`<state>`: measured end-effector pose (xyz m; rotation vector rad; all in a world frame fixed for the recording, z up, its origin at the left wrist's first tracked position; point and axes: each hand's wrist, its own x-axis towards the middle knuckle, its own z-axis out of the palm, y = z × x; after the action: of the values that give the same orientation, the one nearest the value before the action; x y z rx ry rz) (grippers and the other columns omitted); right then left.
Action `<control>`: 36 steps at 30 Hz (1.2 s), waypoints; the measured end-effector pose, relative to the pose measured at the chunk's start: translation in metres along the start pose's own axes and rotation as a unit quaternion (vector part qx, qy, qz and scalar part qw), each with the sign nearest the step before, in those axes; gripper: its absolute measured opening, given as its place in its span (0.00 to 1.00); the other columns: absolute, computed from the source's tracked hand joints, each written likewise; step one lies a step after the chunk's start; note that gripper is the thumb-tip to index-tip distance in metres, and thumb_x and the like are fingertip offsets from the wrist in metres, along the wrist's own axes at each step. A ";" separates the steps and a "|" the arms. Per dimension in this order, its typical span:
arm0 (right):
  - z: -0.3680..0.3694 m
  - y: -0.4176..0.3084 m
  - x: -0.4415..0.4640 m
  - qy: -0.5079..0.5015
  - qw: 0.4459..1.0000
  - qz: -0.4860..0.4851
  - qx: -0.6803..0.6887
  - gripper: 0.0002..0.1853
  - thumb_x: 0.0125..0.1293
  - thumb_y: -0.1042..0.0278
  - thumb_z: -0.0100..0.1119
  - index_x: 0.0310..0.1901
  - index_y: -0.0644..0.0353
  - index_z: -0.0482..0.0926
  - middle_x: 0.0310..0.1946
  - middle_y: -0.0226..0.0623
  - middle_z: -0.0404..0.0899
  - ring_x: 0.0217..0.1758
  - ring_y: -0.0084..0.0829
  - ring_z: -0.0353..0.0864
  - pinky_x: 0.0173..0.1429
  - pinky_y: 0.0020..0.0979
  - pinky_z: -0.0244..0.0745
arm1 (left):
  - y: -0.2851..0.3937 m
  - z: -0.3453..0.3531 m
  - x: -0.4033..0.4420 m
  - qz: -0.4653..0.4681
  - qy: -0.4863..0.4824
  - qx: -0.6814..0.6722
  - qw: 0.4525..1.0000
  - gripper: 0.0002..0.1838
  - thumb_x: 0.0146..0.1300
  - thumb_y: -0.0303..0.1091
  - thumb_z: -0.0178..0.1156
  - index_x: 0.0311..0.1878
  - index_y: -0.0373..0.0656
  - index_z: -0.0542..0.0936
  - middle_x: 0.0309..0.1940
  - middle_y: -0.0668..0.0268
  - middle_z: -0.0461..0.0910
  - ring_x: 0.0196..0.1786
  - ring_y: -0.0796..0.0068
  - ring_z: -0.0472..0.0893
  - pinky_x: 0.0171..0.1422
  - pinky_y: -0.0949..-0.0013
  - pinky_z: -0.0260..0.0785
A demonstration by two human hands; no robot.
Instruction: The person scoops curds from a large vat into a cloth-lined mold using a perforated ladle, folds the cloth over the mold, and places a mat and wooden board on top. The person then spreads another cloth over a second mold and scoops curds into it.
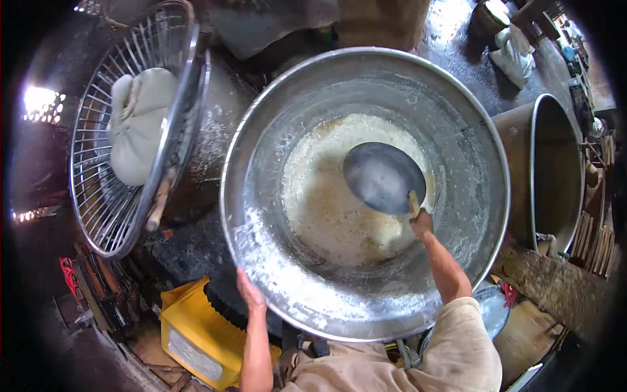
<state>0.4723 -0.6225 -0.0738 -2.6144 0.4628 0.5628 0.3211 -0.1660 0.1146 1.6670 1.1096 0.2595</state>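
Observation:
A large round metal basin fills the middle of the head view. Pale, frothy liquid with brownish patches lies at its bottom. My right hand is closed round the short wooden handle of a wide, dark, bowl-shaped metal ladle. The ladle is over the liquid; whether it touches the surface I cannot tell. At the basin's near left rim, my left hand grips the edge from outside, its fingers partly hidden.
To the left, a metal wire basket holds a white cloth bundle. A yellow cut container stands below it. On the right are a tall metal drum and a wooden plank. Sticks lie at both sides.

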 end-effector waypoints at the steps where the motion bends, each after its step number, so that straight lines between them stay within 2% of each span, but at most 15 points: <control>1: 0.001 0.004 0.014 0.004 1.000 0.004 -0.018 0.15 0.47 0.70 0.59 0.37 0.66 0.69 0.29 0.55 0.76 0.35 0.51 0.77 0.37 0.43 0.74 | -0.001 -0.013 -0.001 -0.002 -0.005 -0.010 1.000 0.28 0.66 0.49 0.39 0.53 0.28 0.67 0.51 0.55 0.69 0.51 0.66 0.69 0.57 0.67 0.59; 7: 0.045 0.003 0.022 -0.069 0.995 0.023 -0.069 0.19 0.53 0.69 0.57 0.44 0.66 0.64 0.31 0.57 0.76 0.36 0.50 0.78 0.37 0.42 0.76 | 0.035 -0.046 -0.033 -0.083 0.067 -0.022 0.994 0.30 0.65 0.52 0.40 0.55 0.30 0.64 0.53 0.56 0.66 0.53 0.65 0.67 0.58 0.64 0.59; 13: 0.112 0.035 -0.020 -0.266 0.955 -0.041 -0.122 0.23 0.52 0.66 0.57 0.48 0.66 0.65 0.38 0.56 0.73 0.39 0.50 0.78 0.39 0.40 0.77 | 0.040 -0.086 -0.057 -0.061 0.083 -0.035 0.994 0.31 0.65 0.53 0.39 0.58 0.31 0.62 0.55 0.55 0.64 0.56 0.64 0.65 0.61 0.63 0.56; 16: 0.133 0.055 -0.034 -0.359 0.927 -0.055 -0.089 0.24 0.50 0.68 0.58 0.50 0.65 0.67 0.40 0.56 0.74 0.38 0.47 0.78 0.39 0.40 0.77 | 0.034 -0.105 -0.073 0.018 0.175 0.103 0.979 0.28 0.68 0.46 0.36 0.59 0.30 0.61 0.59 0.54 0.61 0.59 0.64 0.62 0.66 0.64 0.50; 18: 0.136 0.053 -0.028 -0.394 0.915 -0.059 -0.067 0.25 0.49 0.69 0.58 0.51 0.63 0.68 0.40 0.55 0.74 0.37 0.44 0.79 0.38 0.40 0.77 | 0.037 -0.106 -0.082 -0.020 0.123 -0.013 0.992 0.26 0.69 0.43 0.35 0.60 0.29 0.59 0.60 0.52 0.59 0.61 0.64 0.59 0.67 0.64 0.48; 20: 0.115 0.044 -0.028 -0.567 0.822 0.010 -0.043 0.28 0.46 0.71 0.59 0.53 0.61 0.68 0.43 0.56 0.73 0.40 0.45 0.78 0.44 0.42 0.75 | 0.009 -0.129 -0.092 0.133 0.057 0.227 0.963 0.27 0.68 0.44 0.36 0.59 0.28 0.59 0.60 0.52 0.59 0.62 0.65 0.59 0.67 0.64 0.48; 22: 0.081 0.022 -0.031 -0.564 0.824 0.002 -0.053 0.30 0.45 0.72 0.59 0.55 0.60 0.67 0.41 0.53 0.74 0.37 0.42 0.78 0.39 0.40 0.76 | -0.021 -0.133 -0.097 0.217 0.092 0.270 0.934 0.28 0.68 0.46 0.36 0.58 0.28 0.61 0.57 0.52 0.62 0.59 0.64 0.62 0.65 0.65 0.51; 23: 0.094 0.040 -0.036 -0.557 0.828 -0.053 -0.045 0.30 0.45 0.72 0.59 0.55 0.59 0.67 0.40 0.52 0.75 0.34 0.43 0.78 0.37 0.39 0.77 | -0.025 -0.127 -0.101 0.231 0.124 0.249 0.932 0.28 0.67 0.46 0.36 0.57 0.28 0.62 0.56 0.52 0.64 0.58 0.64 0.63 0.64 0.65 0.52; 24: 0.117 0.080 -0.040 -0.511 0.838 -0.192 -0.019 0.27 0.46 0.72 0.60 0.52 0.62 0.68 0.34 0.50 0.75 0.29 0.39 0.78 0.31 0.37 0.75 | -0.028 -0.119 -0.105 0.246 0.155 0.228 0.929 0.28 0.67 0.47 0.36 0.56 0.28 0.63 0.55 0.52 0.65 0.57 0.64 0.65 0.63 0.65 0.53; 26: 0.163 0.158 -0.049 -0.314 0.827 -0.467 -0.016 0.22 0.47 0.72 0.61 0.45 0.68 0.70 0.23 0.44 0.76 0.19 0.32 0.76 0.19 0.33 0.71 | 0.008 -0.072 -0.098 0.100 0.150 0.214 0.960 0.28 0.67 0.47 0.36 0.51 0.27 0.67 0.49 0.51 0.69 0.52 0.62 0.68 0.58 0.64 0.56; 28: 0.040 0.038 -0.058 -0.586 0.801 -0.103 -0.058 0.17 0.48 0.70 0.62 0.40 0.67 0.71 0.18 0.41 0.74 0.15 0.29 0.73 0.17 0.31 0.69 | 0.035 -0.034 -0.090 -0.052 0.126 0.182 0.974 0.28 0.66 0.48 0.36 0.46 0.26 0.70 0.44 0.50 0.73 0.47 0.60 0.71 0.53 0.63 0.60; 32: 0.010 0.073 -0.065 -0.524 0.797 -0.280 -0.110 0.14 0.49 0.68 0.61 0.36 0.65 0.72 0.15 0.37 0.72 0.13 0.27 0.70 0.15 0.30 0.67 | 0.005 0.000 -0.071 0.010 0.068 0.152 0.986 0.27 0.66 0.47 0.37 0.42 0.27 0.72 0.39 0.50 0.76 0.43 0.57 0.73 0.50 0.63 0.62; 34: -0.046 0.030 -0.084 -0.584 0.805 -0.036 -0.097 0.11 0.49 0.69 0.61 0.31 0.65 0.72 0.13 0.35 0.71 0.12 0.26 0.70 0.14 0.30 0.66 | 0.018 0.020 -0.063 0.002 0.016 0.124 0.992 0.26 0.66 0.47 0.36 0.45 0.30 0.72 0.40 0.49 0.75 0.44 0.56 0.73 0.50 0.63 0.62; 35: -0.036 0.077 -0.066 -0.591 0.794 0.021 -0.143 0.08 0.47 0.68 0.56 0.28 0.61 0.74 0.18 0.36 0.72 0.15 0.29 0.71 0.18 0.35 0.68 | 0.010 0.031 -0.058 0.007 0.006 0.088 0.996 0.26 0.66 0.47 0.36 0.47 0.31 0.72 0.41 0.50 0.75 0.46 0.56 0.73 0.51 0.64 0.62; 36: -0.065 0.064 -0.058 -0.574 0.805 0.022 -0.152 0.08 0.47 0.68 0.56 0.28 0.61 0.74 0.18 0.36 0.72 0.15 0.29 0.71 0.18 0.35 0.68 | -0.002 0.049 -0.048 0.015 -0.003 0.054 0.998 0.26 0.66 0.47 0.35 0.49 0.33 0.71 0.43 0.50 0.74 0.47 0.56 0.73 0.52 0.64 0.62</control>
<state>0.4173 -0.6942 -0.0155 -1.9582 0.0065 2.1427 0.3259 -0.2345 0.1095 1.7810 1.1113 0.2165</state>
